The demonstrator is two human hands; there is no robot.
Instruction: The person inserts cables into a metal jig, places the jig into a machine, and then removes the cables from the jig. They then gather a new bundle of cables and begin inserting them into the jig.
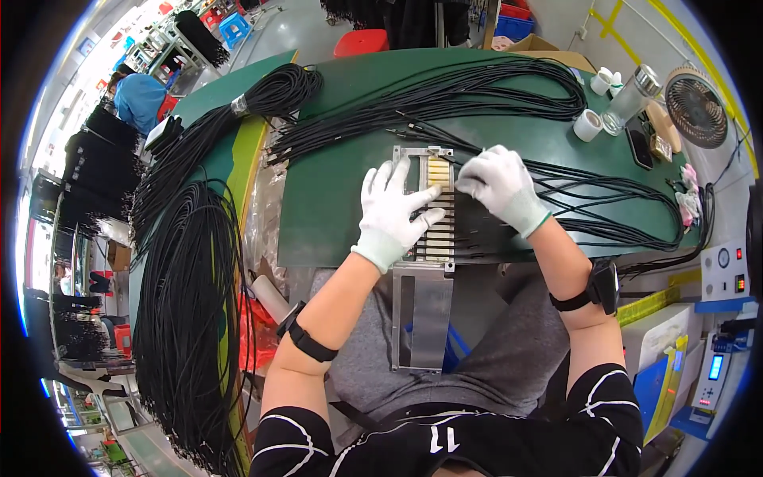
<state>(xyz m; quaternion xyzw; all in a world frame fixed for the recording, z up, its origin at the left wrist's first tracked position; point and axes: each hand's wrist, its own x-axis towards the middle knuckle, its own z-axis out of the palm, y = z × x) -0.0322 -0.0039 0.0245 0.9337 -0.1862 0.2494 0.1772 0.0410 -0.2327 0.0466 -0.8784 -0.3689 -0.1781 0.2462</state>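
Observation:
A metal fixture (447,151) with a row of cream-coloured slots stands upright in the view at the table's front edge. Thin black cable ends (439,235) lie across its lower slots. Over its left side rests my left hand (389,211), white-gloved, fingers spread, with thumb and forefinger tips at the slots. My right hand (499,184), also gloved, is just right of the upper slots. Its fingers are curled together in a pinch, and what lies between them is hidden. Black cables (604,191) run out from behind this hand in a loop to the right.
Bundles of black cable (195,310) hang over the table's left side. A cable coil (509,79) lies along the back of the green table (334,215). At the right are a glass bottle (632,99), white rolls (588,125), a phone (638,148) and a fan (696,106).

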